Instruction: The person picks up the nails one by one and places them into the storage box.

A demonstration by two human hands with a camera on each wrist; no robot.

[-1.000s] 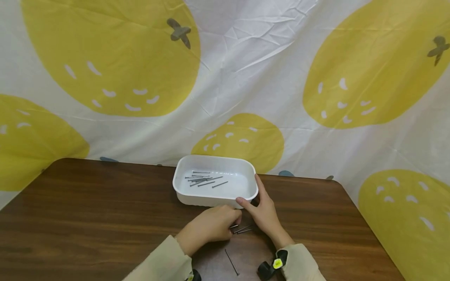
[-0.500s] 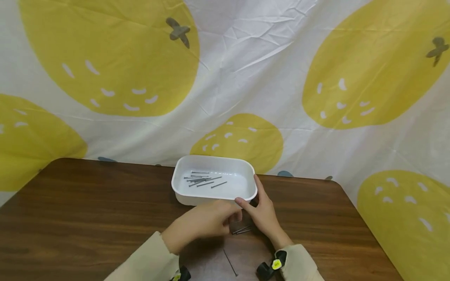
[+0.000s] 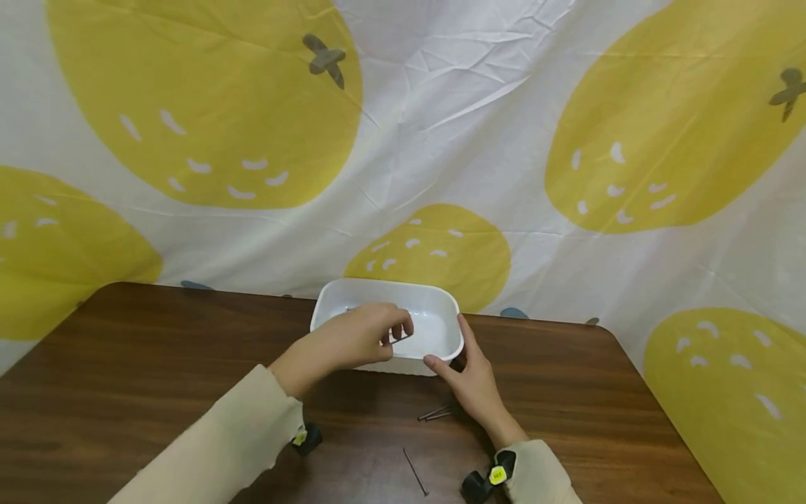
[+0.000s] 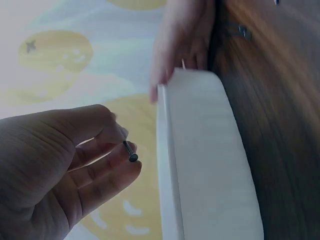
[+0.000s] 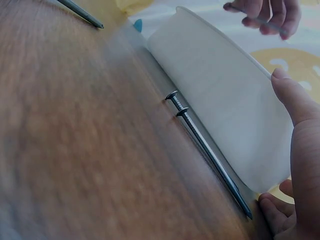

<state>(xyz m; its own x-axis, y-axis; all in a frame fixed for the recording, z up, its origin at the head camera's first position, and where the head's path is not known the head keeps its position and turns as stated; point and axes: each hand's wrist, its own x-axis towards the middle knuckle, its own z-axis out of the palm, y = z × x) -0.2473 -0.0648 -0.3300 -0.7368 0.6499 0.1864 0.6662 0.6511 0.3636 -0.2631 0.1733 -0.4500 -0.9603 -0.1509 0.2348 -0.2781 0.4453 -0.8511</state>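
Over the white plastic box (image 3: 406, 365), my left hand (image 3: 355, 339) pinches a nail (image 3: 401, 339) between thumb and fingers. Its flat head (image 4: 133, 157) points at the camera in the left wrist view. My right hand (image 3: 474, 383) grips the box's right end, thumb at the near rim and fingers round the side. The nails inside the box are mostly hidden behind my left hand. In front of the box, a few nails (image 5: 215, 162) lie close together on the table, near my right wrist. A single nail (image 3: 415, 471) lies nearer to me.
The brown wooden table (image 3: 189, 392) runs back to a white cloth (image 3: 441, 140) with large yellow fruit prints, hanging right behind the box. Black wrist cameras sit at both cuffs, the right one (image 3: 478, 485) low over the table.
My left hand has risen from the nails in front of the box, moving up and left over the box with a nail in its fingers. The right hand has stayed on the box.
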